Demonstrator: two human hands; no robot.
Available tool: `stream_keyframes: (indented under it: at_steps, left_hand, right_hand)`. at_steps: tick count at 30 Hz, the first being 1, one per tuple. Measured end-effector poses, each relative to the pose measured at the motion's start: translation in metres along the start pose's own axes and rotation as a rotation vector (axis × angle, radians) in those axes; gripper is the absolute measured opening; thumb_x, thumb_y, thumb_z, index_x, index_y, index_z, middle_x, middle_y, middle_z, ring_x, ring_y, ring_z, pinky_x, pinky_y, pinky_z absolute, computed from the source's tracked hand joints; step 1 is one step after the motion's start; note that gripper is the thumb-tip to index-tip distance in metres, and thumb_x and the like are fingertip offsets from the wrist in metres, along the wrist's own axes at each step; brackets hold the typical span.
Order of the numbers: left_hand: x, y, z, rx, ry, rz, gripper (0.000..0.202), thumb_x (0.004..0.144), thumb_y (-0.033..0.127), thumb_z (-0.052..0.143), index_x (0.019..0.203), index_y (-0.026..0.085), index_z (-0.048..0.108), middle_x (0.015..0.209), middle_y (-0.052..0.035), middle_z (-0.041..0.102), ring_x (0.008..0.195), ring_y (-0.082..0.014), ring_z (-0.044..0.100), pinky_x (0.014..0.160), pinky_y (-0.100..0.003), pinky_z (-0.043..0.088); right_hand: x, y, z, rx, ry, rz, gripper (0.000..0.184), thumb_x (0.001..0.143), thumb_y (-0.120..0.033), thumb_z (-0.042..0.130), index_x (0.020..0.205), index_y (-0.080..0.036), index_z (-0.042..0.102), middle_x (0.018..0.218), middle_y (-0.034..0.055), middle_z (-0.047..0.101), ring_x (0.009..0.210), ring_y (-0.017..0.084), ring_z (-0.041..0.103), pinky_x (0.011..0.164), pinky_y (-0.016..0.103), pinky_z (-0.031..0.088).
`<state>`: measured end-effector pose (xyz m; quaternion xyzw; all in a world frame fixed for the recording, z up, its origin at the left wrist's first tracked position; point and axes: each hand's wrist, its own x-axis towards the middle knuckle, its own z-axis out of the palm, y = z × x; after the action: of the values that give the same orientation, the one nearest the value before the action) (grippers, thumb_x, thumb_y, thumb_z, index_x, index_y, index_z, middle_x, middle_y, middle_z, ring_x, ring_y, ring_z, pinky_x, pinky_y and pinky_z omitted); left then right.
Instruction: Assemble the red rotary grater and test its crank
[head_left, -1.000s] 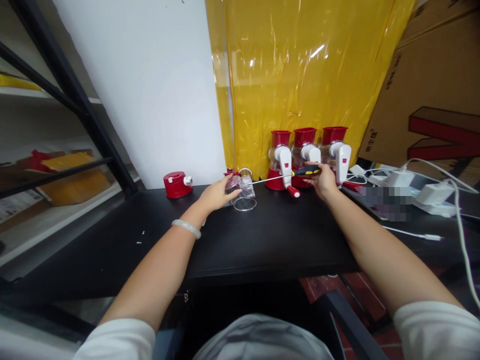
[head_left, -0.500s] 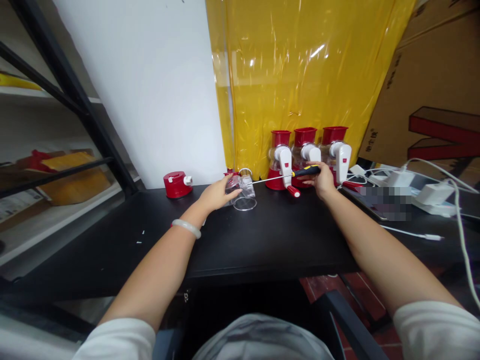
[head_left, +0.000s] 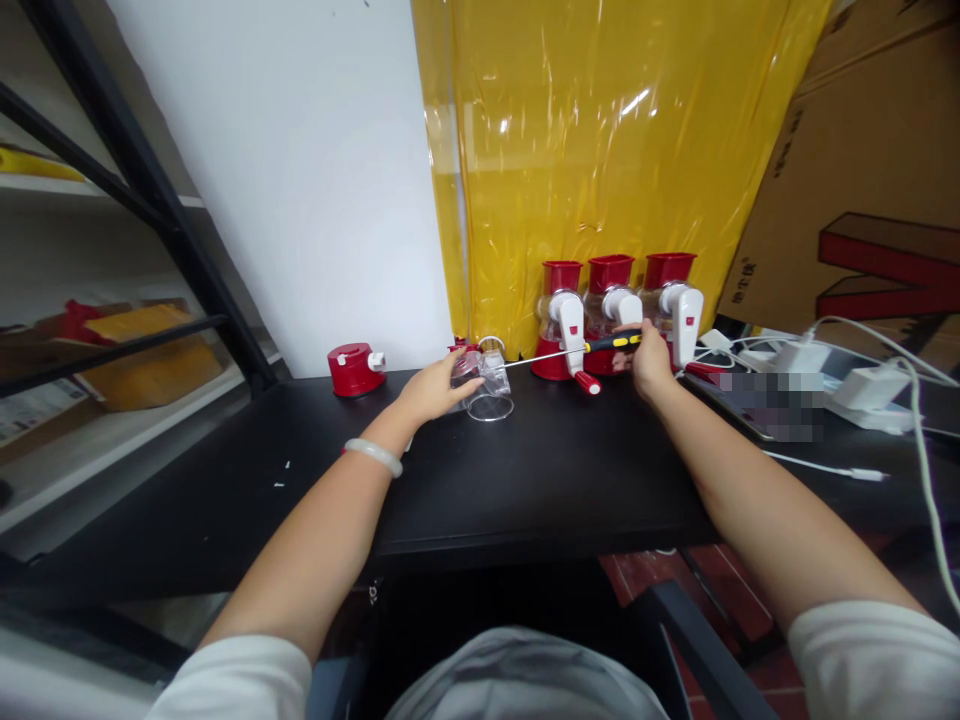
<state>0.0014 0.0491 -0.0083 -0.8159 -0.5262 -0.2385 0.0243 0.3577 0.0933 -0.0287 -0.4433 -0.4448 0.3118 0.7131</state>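
Note:
My left hand [head_left: 436, 388] grips a clear plastic grater body [head_left: 491, 385], which lies on its side on the black table. A yellow-and-black screwdriver [head_left: 611, 343] is held level in my right hand [head_left: 649, 358], its fingers closed round the handle end. The long shank points left, and its tip meets the clear body, though the exact contact spot is too small to make out. Behind the shank stands a red-and-white rotary grater [head_left: 562, 315] with a crank handle. Left of my left hand sits a red grater base [head_left: 357, 370] with a white knob.
Two more rotary graters [head_left: 611, 275] [head_left: 671, 285] stand at the back right. A tablet-like device [head_left: 750, 405], white chargers [head_left: 870, 385] and cables lie at the right. A large cardboard box [head_left: 862, 180] leans behind them. A metal shelf frame [head_left: 142, 190] rises at the left.
My right hand's fingers have shifted their grip round the screwdriver handle, and the handle appears turned. The left hand and the clear body stay in place.

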Motion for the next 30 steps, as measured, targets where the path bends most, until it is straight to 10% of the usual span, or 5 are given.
stream_keyframes:
  at_steps: [7, 16, 25, 30]
  left_hand:
    - [0.0006, -0.0025, 0.0017, -0.003, 0.010, 0.018, 0.079, 0.085, 0.067, 0.046, 0.146, 0.018, 0.034, 0.137, -0.0154, 0.055, 0.124, -0.0320, 0.055, 0.099, -0.041, 0.044]
    - [-0.0001, -0.0011, 0.0007, 0.003, 0.001, 0.007, 0.079, 0.085, 0.067, 0.046, 0.146, 0.019, 0.034, 0.137, -0.0152, 0.055, 0.124, -0.0314, 0.055, 0.099, -0.040, 0.044]
    - [0.0000, -0.0007, 0.0008, 0.001, 0.007, 0.021, 0.077, 0.086, 0.066, 0.046, 0.146, 0.019, 0.035, 0.134, -0.0155, 0.058, 0.122, -0.0322, 0.056, 0.097, -0.041, 0.045]
    - [0.0000, -0.0007, 0.0005, 0.000, 0.005, 0.018, 0.077, 0.086, 0.065, 0.047, 0.145, 0.019, 0.035, 0.136, -0.0151, 0.056, 0.123, -0.0314, 0.055, 0.098, -0.040, 0.044]
  right_hand:
    - [0.0036, 0.0010, 0.0003, 0.144, -0.066, 0.079, 0.025, 0.082, -0.032, 0.041, 0.096, -0.020, 0.058, 0.071, -0.0008, 0.060, 0.047, 0.012, 0.062, 0.041, 0.024, 0.049]
    - [0.0013, 0.0019, 0.0009, -0.013, 0.001, -0.028, 0.032, 0.084, -0.050, 0.052, 0.088, -0.020, 0.058, 0.045, -0.0065, 0.044, 0.031, 0.008, 0.039, 0.030, 0.019, 0.031]
    - [0.0049, 0.0024, -0.0015, 0.176, -0.043, 0.063, 0.028, 0.081, -0.035, 0.038, 0.091, -0.021, 0.060, 0.079, 0.0018, 0.062, 0.056, 0.013, 0.063, 0.044, 0.025, 0.050]
    - [0.0053, 0.0037, 0.0001, 0.115, -0.055, 0.053, 0.029, 0.081, -0.039, 0.050, 0.100, -0.020, 0.059, 0.062, -0.0026, 0.057, 0.043, 0.012, 0.057, 0.038, 0.022, 0.044]
